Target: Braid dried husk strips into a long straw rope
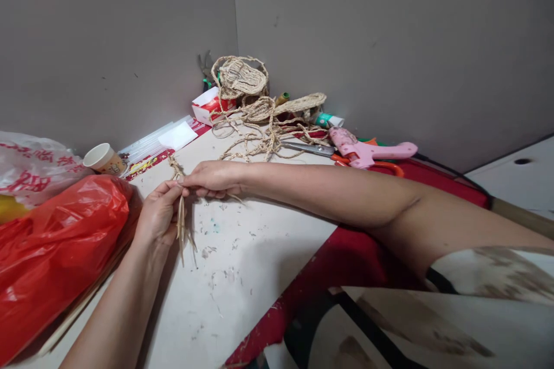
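My left hand (159, 214) and my right hand (215, 177) meet over a white, stained board (242, 259). Both pinch the same braid of straw strands (180, 207). The braided part runs up and away from the fingers toward the wall. Loose strand ends hang down past my left palm onto the board. My right forearm stretches across the board from the right.
A red plastic bag (56, 248) and a white printed bag (30, 167) lie at left, a paper cup (104, 158) behind them. At the corner sit woven straw pieces (249, 92), tangled cord, scissors (320, 151), a pink glue gun (367, 151) and a red-white box (210, 105).
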Demonstrator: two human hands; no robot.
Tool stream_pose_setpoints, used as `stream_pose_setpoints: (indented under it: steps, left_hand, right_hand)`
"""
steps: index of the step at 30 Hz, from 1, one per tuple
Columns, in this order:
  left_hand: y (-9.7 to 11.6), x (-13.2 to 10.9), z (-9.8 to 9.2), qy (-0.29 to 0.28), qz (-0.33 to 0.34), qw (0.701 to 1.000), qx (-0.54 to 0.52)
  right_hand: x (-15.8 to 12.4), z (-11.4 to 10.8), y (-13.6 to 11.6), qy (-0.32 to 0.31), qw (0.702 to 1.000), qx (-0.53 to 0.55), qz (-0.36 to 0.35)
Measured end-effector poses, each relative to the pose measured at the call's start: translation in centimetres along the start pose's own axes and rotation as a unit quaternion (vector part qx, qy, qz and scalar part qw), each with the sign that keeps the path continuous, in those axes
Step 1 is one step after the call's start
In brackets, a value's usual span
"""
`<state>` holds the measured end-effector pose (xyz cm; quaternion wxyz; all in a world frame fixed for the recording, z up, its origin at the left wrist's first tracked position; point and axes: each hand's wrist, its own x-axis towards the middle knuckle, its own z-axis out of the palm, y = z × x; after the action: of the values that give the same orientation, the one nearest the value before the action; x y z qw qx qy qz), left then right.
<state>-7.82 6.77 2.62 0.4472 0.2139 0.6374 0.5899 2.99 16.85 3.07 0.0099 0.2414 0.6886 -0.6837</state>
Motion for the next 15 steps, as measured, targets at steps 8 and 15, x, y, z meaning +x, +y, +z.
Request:
stream_pose_setpoints:
  steps: [8,15]
  left_hand:
    - [0.9,-0.4,-0.2,-0.038,-0.007,0.999,0.037]
    - [1.4,-0.2,-1.5,-0.070,0.058,0.978,0.189]
  right_hand:
    - [0.2,-2.0,-0.5,-0.072,0.996,0.028,0.053]
    - [0.3,-1.2,-0.3,-0.038,0.997,0.032,0.056]
